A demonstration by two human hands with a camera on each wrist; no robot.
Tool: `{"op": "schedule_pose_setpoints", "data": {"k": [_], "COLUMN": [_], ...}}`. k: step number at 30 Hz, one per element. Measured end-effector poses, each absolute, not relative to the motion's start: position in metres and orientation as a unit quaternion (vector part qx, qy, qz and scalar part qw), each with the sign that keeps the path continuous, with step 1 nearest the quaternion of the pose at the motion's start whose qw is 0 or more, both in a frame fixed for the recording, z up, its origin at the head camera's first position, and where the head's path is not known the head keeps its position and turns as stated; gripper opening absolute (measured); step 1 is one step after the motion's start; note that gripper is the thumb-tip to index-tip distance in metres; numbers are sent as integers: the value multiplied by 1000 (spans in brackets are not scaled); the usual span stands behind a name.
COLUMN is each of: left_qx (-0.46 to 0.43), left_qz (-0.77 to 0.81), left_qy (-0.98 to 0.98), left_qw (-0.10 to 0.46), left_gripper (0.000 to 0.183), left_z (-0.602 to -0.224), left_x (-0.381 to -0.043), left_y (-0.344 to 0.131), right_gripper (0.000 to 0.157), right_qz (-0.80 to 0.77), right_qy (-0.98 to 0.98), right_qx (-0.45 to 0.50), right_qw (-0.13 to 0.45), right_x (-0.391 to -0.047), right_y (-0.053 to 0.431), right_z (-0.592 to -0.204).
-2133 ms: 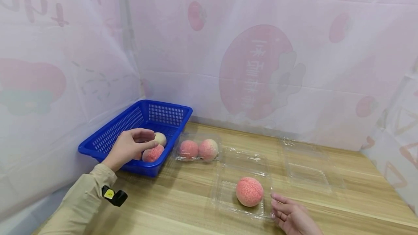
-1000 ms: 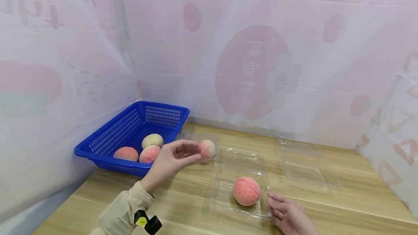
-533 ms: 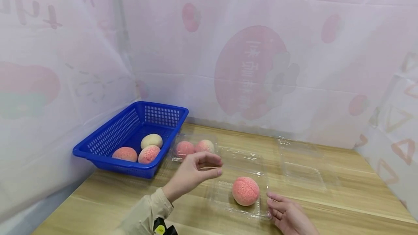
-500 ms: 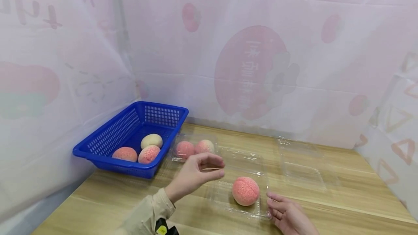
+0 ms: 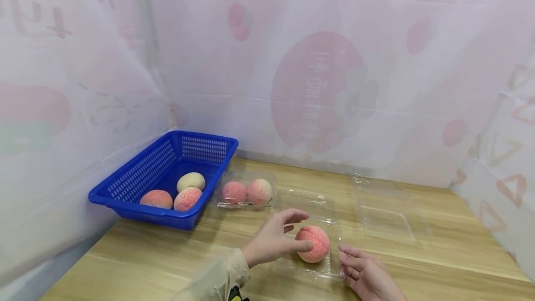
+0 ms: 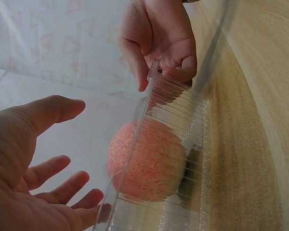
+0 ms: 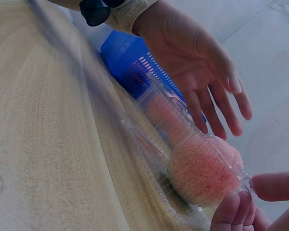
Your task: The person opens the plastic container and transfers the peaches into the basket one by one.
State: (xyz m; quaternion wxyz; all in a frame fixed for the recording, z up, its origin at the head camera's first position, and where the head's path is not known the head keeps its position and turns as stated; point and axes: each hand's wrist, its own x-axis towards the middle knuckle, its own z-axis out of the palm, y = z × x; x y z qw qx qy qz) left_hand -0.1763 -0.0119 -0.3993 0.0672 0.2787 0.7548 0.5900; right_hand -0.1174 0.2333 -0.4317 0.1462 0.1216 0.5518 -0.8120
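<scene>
A pink peach (image 5: 320, 244), round and creased, sits in an opened clear plastic clamshell box (image 5: 311, 271) at the front of the table. My left hand (image 5: 273, 241) hovers at the box's left side with thumb and fingers spread; in the head view its thumb overlaps the peach. The left wrist view shows a gap between those fingers and the peach (image 6: 147, 161). My right hand (image 5: 369, 277) pinches the box's right edge between thumb and fingers, which the right wrist view shows at the rim close beside the peach (image 7: 204, 168).
A blue plastic basket (image 5: 209, 140) with 3 peaches stands at the left. Beside it, a clear box (image 5: 246, 206) contains two peaches. Another opened clear box (image 5: 386, 212) lies at the back right. Printed sheets (image 5: 384, 36) enclose the table at the back and sides.
My left hand has moved from over the basket, past the two-peach box, rightward to the peach in the front box, fingers apart throughout. The right hand has stayed at the box's edge.
</scene>
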Motion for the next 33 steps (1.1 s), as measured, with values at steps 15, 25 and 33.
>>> {"op": "schedule_pose_setpoints", "data": {"k": [15, 25, 33], "left_qx": [279, 254, 260], "left_qz": [525, 510, 498], "left_qy": [801, 816, 820], "left_qw": [74, 102, 108], "left_gripper": [68, 73, 77], "left_z": [-417, -425, -424], "left_x": [-185, -184, -185], "left_y": [10, 8, 13], "right_gripper": [31, 28, 27], "right_qz": [-819, -816, -816], "right_qy": [544, 549, 551], "right_qx": [105, 100, 97], "right_qw": [149, 151, 146], "right_x": [-116, -117, -119], "right_y": [234, 230, 234], "right_z": [-432, -436, -435]}}
